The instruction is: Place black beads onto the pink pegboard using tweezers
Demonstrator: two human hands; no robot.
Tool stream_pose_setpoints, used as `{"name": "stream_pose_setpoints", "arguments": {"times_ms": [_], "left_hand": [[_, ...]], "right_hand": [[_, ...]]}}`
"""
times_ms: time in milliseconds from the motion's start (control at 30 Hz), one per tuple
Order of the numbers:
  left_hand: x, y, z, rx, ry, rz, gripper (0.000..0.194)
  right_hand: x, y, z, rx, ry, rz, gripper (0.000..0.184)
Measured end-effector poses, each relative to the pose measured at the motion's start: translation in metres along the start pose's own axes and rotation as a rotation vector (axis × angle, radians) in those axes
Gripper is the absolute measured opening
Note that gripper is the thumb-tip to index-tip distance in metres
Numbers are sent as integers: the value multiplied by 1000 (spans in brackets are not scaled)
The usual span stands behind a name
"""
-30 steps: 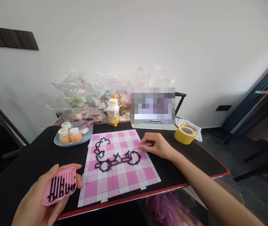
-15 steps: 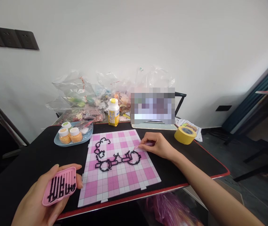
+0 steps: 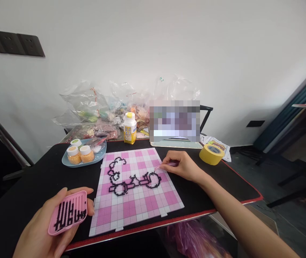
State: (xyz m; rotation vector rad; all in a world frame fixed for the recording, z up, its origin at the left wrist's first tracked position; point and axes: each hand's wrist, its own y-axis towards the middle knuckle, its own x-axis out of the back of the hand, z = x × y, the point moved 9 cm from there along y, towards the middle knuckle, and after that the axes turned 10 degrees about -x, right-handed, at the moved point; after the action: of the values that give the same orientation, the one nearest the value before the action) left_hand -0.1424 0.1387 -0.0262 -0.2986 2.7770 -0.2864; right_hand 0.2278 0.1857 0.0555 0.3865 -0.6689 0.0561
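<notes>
In the head view, a checkered board (image 3: 127,211) lies on the desk (image 3: 34,182), bearing a black bead outline (image 3: 130,186). Left of the board, the left hand (image 3: 41,224) grips a pink tray (image 3: 81,200) of black beads (image 3: 60,216); at the board's right edge, the right hand (image 3: 182,166) pinches a thin pink tool (image 3: 173,164).

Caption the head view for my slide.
Left hand holds a tray of black beads; right hand holds a pink tool near the bead outline on a board.

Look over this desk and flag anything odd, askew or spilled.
The screen-like thing behind the pegboard looks odd: blocky mosaic squares hide what it shows. Nothing else looks clearly spilled or damaged.
</notes>
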Motion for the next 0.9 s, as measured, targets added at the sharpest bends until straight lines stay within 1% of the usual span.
{"name": "stream_pose_setpoints", "arguments": {"times_ms": [167, 367, 533, 733, 900], "left_hand": [[0, 1, 0, 2, -1, 15, 45], [-5, -2, -2, 7, 4, -8, 39], [-2, -3, -2, 9, 4, -30, 35], [-2, 0, 2, 40, -5, 9, 42], [0, 0, 2, 59, -20, 4, 39]], "right_hand": [[0, 0, 1, -3, -1, 2, 21], [1, 0, 1, -9, -11, -4, 22], [2, 0, 1, -15, -9, -12, 24], [2, 0, 1, -17, -10, -15, 29], [2, 0, 2, -6, -12, -15, 26]]}}
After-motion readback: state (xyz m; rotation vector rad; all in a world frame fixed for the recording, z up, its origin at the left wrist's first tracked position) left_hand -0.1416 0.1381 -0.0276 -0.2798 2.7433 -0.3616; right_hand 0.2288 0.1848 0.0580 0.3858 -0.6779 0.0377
